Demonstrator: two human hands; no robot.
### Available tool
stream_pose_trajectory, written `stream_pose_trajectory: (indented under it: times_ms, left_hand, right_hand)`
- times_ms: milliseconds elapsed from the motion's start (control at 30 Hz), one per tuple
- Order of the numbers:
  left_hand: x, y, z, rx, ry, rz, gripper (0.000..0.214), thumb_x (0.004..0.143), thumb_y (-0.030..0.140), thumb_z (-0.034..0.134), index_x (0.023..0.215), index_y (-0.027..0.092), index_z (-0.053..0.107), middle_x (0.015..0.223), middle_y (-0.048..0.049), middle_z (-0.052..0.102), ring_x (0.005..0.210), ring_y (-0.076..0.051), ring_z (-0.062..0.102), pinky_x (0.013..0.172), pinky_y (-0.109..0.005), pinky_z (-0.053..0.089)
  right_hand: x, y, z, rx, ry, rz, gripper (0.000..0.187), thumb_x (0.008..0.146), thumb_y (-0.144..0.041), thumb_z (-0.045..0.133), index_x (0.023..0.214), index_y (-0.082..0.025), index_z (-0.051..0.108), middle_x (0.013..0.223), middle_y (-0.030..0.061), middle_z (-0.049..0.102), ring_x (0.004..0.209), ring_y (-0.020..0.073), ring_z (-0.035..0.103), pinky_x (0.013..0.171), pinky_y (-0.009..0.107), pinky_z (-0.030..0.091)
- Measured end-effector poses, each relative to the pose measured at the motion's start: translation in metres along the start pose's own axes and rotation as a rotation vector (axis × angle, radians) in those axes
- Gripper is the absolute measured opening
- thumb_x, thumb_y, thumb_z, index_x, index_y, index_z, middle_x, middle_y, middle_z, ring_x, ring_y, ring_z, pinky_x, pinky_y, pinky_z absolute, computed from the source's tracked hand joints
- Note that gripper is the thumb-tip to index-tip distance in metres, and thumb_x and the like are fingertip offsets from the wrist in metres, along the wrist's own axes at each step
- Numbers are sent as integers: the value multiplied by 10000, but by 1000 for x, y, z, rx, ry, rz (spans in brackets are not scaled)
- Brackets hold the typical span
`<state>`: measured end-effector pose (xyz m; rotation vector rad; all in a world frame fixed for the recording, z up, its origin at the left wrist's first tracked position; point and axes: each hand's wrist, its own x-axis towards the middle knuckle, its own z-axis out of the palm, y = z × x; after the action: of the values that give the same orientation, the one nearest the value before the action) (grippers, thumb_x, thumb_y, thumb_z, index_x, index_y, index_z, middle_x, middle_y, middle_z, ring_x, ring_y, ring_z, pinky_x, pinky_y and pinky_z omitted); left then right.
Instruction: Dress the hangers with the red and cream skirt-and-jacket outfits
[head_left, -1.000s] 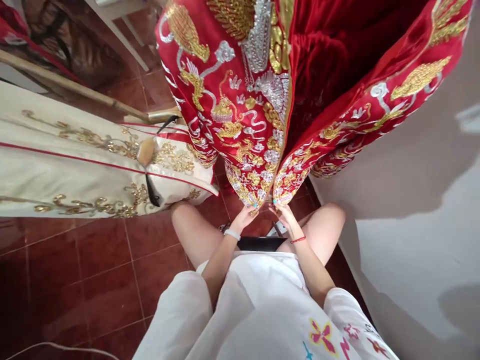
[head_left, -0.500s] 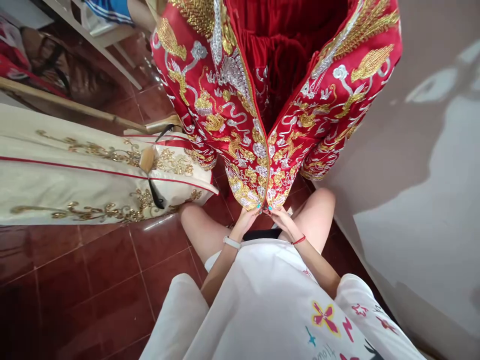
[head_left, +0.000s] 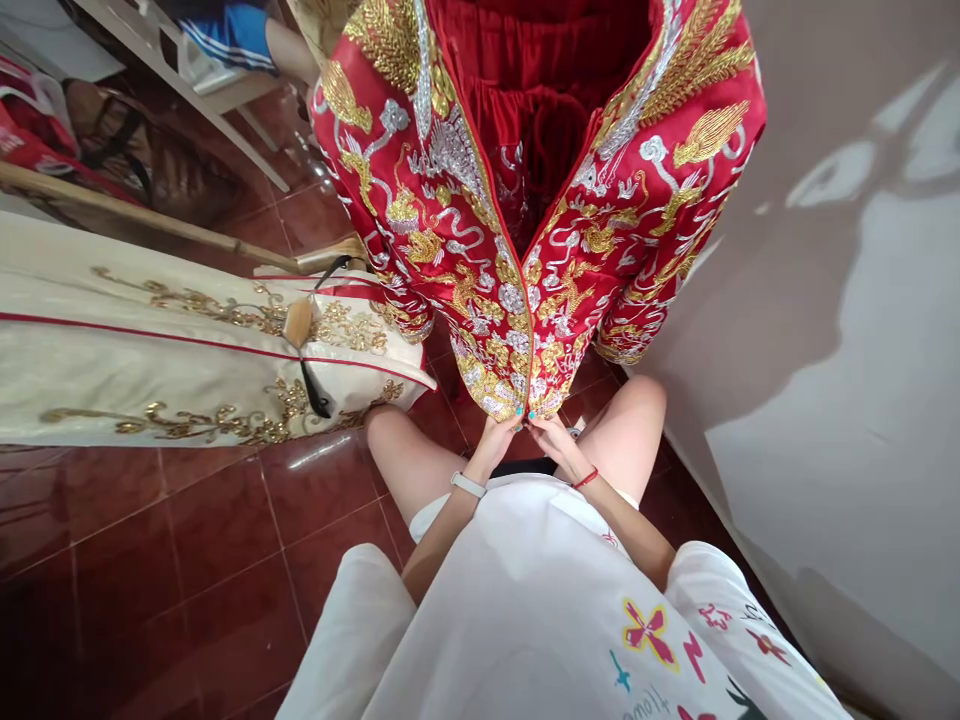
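Observation:
A red embroidered jacket (head_left: 480, 220) with gold and silver thread hangs in front of me, its two front panels meeting at the bottom hem. My left hand (head_left: 496, 437) pinches the lower corner of the left panel. My right hand (head_left: 552, 436) pinches the lower corner of the right panel. The two corners are held together, side by side, just above my knees. A darker red pleated skirt (head_left: 547, 110) shows inside the open upper part of the jacket.
A cream garment with gold embroidery (head_left: 150, 350) hangs at the left with a black-strapped tag (head_left: 300, 325). A wooden pole (head_left: 135, 215) runs behind it. A pale wall (head_left: 840, 330) stands at the right. Red floor tiles (head_left: 187, 570) lie below. Someone's leg in blue shorts (head_left: 247, 30) shows at top left.
The two front panels of the jacket have been drawn together at the hem, closing the gap. My hands came closer to each other.

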<state>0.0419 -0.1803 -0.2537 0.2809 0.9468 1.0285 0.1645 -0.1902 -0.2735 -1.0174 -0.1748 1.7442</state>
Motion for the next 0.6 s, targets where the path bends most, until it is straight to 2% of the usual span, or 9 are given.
stream_pose_trajectory:
  times_ms: [200, 400, 600]
  left_hand:
    - [1, -1, -1, -1, -1, 3, 413, 636, 252, 911, 999, 186, 727, 995, -65, 773, 1090, -240, 681, 1049, -423, 455]
    - [2, -2, -6, 12, 6, 2, 402, 654, 231, 892, 1013, 181, 718, 1015, -72, 762, 1115, -245, 669, 1068, -435, 434]
    - [-4, -4, -1, 41, 11, 43, 547, 665, 271, 892, 1171, 193, 699, 1098, -81, 758, 1137, -251, 665, 1082, -436, 436]
  right_hand:
    - [1, 2, 5, 19, 12, -9, 425, 543, -179, 863, 912, -278, 676, 775, -34, 725, 832, 185, 704, 787, 319, 585]
    - [0, 2, 9, 44, 23, -19, 437, 524, -176, 862, 902, -285, 672, 750, -46, 713, 753, 169, 684, 787, 327, 592]
    - [-1, 4, 12, 53, 40, -20, 379, 578, -207, 851, 904, -286, 675, 767, -36, 717, 864, 186, 695, 828, 333, 586]
